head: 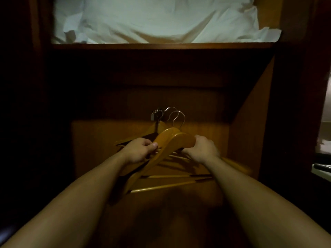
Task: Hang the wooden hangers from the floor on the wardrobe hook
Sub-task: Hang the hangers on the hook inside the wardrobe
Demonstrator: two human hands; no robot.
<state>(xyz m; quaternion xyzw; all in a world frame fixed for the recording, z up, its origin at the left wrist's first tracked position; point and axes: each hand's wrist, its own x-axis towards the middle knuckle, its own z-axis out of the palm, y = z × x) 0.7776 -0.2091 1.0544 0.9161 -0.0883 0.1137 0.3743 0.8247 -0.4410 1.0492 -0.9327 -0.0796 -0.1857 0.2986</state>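
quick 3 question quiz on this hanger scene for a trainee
1. True or false: the left hand and right hand both grip the hangers.
2. On the shelf lies: A) bedding B) shoes C) boxes
3. Fill in: the hangers' hooks are made of ____.
Key: 1 true; 2 A; 3 metal.
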